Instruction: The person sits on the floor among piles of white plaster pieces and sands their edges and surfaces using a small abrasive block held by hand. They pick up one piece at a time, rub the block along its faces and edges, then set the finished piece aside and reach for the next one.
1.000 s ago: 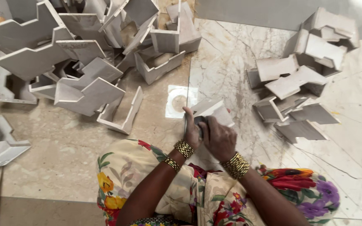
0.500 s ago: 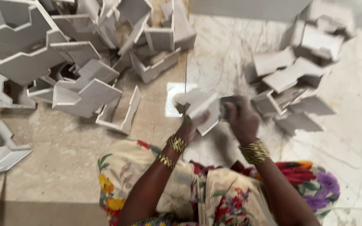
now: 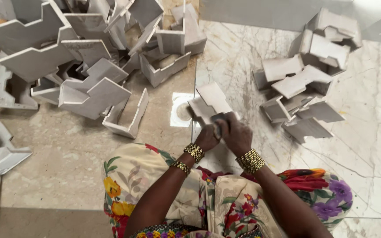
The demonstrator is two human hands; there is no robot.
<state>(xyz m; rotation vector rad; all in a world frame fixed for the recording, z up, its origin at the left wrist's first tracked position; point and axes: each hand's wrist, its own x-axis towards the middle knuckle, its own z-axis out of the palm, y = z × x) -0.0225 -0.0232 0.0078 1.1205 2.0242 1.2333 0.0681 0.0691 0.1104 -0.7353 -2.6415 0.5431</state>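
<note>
A pale grey angular moulded piece (image 3: 210, 102), tilted, held above the floor.

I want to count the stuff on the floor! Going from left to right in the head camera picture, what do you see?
Big heap of grey cut-out pieces → lone U-shaped piece → small square floor drain → grey piece held in both hands → smaller pile of grey pieces.

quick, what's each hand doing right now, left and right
Left hand: closed on the pale grey notched cardboard piece.
Right hand: closed around a small dark object pressed against that piece.
</note>
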